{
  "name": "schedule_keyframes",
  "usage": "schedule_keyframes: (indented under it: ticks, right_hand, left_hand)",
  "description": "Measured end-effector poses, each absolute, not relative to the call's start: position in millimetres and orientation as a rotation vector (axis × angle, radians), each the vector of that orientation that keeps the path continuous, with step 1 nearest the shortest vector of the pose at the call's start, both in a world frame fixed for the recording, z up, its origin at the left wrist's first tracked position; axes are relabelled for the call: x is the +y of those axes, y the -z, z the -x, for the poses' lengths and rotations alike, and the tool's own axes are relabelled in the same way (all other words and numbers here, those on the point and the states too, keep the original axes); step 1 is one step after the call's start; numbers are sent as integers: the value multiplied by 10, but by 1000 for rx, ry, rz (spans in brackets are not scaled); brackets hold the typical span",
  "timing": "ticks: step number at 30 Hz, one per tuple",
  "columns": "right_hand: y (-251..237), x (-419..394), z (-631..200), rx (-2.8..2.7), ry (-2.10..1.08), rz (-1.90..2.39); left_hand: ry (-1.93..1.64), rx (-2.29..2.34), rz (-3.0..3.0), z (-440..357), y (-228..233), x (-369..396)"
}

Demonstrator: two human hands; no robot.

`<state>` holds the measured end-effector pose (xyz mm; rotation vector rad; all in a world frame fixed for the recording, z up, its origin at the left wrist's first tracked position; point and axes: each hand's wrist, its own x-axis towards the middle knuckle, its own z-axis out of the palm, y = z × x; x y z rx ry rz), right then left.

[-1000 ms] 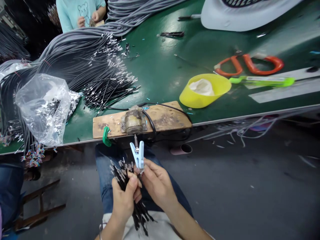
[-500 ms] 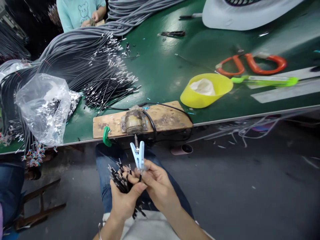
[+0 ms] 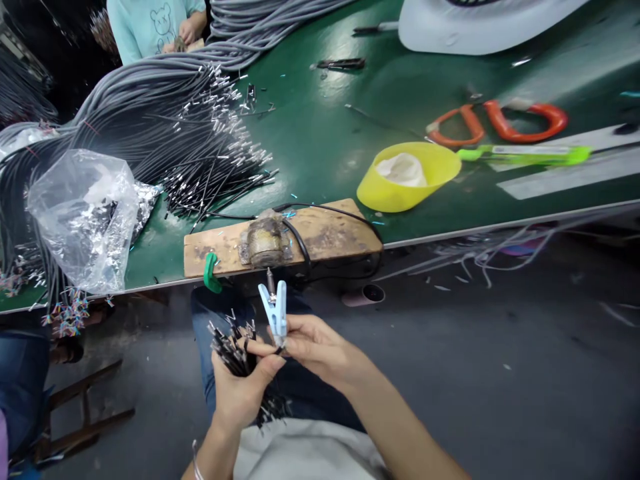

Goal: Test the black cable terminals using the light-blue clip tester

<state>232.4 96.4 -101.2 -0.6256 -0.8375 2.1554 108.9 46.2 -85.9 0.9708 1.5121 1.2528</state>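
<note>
My left hand (image 3: 240, 390) grips a bundle of short black wires (image 3: 231, 343) with metal tips, fanned out above my lap. My right hand (image 3: 320, 347) pinches a light blue clothespin-style clip (image 3: 274, 310) upright, its jaws pointing up toward a small metal tip below the wooden block (image 3: 285, 239). The two hands touch at the fingertips just under the clip. A brownish metal device (image 3: 265, 243) sits on the block at the table's near edge, with a black cable looping from it.
A green table (image 3: 325, 133) holds a big heap of grey cables (image 3: 165, 127) with metal ends, a clear plastic bag (image 3: 83, 217), a yellow bowl (image 3: 407, 177), orange-handled scissors (image 3: 500, 123) and a green tool (image 3: 525, 155). Another person in a teal shirt (image 3: 150, 23) sits at the far side.
My left hand has slid down the bundle and turned, spreading the wire tips to the left. My right hand and the clip have stayed almost in place.
</note>
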Motion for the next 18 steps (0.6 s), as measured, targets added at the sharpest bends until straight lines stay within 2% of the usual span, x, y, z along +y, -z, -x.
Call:
schedule_keyframes:
  ticks: [3,8,18]
  right_hand:
    - [952,1114,-2401,-845,-2270,677]
    - [869,1286,-2340,-731,-2064,738]
    - [800,1251,-2063,-465,-2021,602]
  left_hand:
    - [-1261,1542,-1028,-1094,854,462]
    - [-1293,1543,-1129,-1044,791,424]
    - [-1368,1503,-1194,-1080,826,605]
